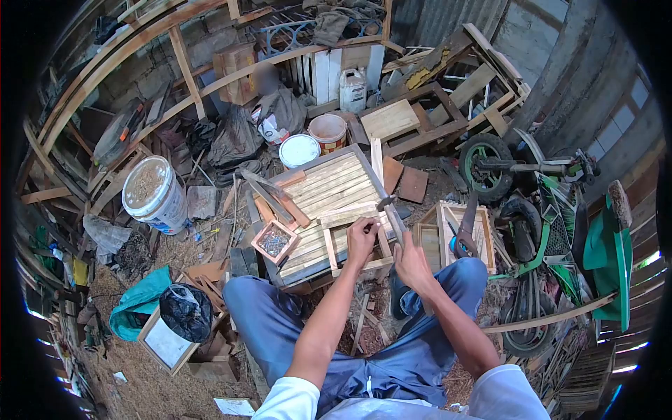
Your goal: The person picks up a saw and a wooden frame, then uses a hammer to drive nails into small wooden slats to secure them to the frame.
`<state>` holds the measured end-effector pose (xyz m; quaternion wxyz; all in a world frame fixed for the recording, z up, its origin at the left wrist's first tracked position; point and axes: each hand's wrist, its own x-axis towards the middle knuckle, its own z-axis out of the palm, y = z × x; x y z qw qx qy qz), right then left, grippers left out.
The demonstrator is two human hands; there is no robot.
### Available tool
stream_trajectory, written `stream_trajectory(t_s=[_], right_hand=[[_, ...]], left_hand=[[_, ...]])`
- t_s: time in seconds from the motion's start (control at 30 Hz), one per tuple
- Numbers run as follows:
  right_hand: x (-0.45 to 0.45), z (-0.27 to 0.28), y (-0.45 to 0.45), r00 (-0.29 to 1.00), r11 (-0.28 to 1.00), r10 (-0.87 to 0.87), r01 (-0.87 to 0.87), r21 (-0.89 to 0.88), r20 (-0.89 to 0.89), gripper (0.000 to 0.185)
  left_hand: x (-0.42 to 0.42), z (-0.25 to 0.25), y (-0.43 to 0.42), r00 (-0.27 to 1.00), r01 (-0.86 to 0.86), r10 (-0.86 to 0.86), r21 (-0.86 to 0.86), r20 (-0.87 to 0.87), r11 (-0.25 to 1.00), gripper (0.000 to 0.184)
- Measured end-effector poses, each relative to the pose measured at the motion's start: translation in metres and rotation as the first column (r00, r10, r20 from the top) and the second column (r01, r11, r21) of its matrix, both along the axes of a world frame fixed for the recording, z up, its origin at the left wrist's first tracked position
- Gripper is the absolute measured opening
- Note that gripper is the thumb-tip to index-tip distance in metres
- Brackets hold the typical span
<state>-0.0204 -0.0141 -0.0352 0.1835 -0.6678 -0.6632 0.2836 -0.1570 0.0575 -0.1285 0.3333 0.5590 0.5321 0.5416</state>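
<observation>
My right hand [411, 264] is wrapped round the handle of a hammer [395, 222], whose dark head tilts up over the right edge of the low slatted worktable [336, 175]. On the table lies a small open wooden frame [330, 245] of pale strips. My left hand [360, 241] is at the frame's right side, fingertips pinched together. What they hold, if anything, is too small to make out. Left of the frame stands a square wooden box of nails [274, 241]. Several loose wood pieces [278, 196] lie behind that box.
A handsaw [465, 234] rests on a wooden crate [488, 248] at my right, with a small green motorbike [549, 224] beyond. White buckets [299, 151] stand behind the table, and a larger bucket [155, 192] is at left. Scrap wood and sawdust cover the floor.
</observation>
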Motion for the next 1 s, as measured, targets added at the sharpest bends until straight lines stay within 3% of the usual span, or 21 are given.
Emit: stream_trajectory(t_s=[0.13, 0.23, 0.33, 0.43, 0.53, 0.63, 0.73, 0.83, 1.0], right_hand=[[0.002, -0.002, 0.001, 0.999, 0.998, 0.045, -0.044, 0.040, -0.016, 0.025], [-0.004, 0.013, -0.003, 0.999, 0.999, -0.032, 0.031, -0.022, -0.044, 0.030], [0.003, -0.004, 0.003, 1.000, 0.998, 0.021, -0.021, -0.067, 0.007, 0.030], [0.003, 0.001, 0.001, 0.999, 0.996, -0.024, 0.026, 0.084, -0.028, 0.023], [0.000, 0.010, 0.000, 1.000, 0.995, -0.007, 0.009, 0.097, -0.024, 0.024], [0.005, 0.003, 0.004, 0.997, 0.997, 0.049, -0.053, 0.059, 0.065, 0.025], [0.003, 0.017, 0.005, 0.999, 0.999, 0.032, -0.032, 0.008, 0.028, 0.030], [0.008, -0.006, 0.005, 0.992, 0.996, 0.088, -0.090, 0.016, 0.092, 0.031], [0.008, 0.005, 0.011, 0.997, 0.996, -0.045, 0.050, 0.071, -0.062, 0.027]], left_hand=[[-0.002, 0.001, 0.001, 1.000, -0.009, 0.009, -0.002, -0.027, 1.000, 0.016], [-0.002, -0.002, 0.001, 1.000, -0.005, 0.004, -0.010, -0.027, 1.000, 0.017], [-0.002, -0.002, 0.000, 0.999, -0.011, 0.010, -0.011, -0.032, 1.000, 0.017], [-0.001, 0.002, -0.001, 0.999, -0.003, 0.003, -0.021, -0.037, 1.000, 0.017], [-0.003, 0.003, -0.002, 0.999, 0.005, -0.006, -0.034, -0.044, 0.999, 0.017], [-0.002, 0.003, 0.001, 0.998, 0.009, -0.010, -0.013, -0.057, 1.000, 0.017], [-0.002, 0.002, 0.000, 0.999, 0.007, -0.007, -0.009, -0.033, 1.000, 0.017], [-0.001, 0.003, -0.001, 1.000, 0.006, -0.007, -0.021, -0.016, 1.000, 0.016], [-0.001, 0.001, 0.002, 1.000, 0.003, -0.001, 0.054, -0.029, 0.999, 0.012]])
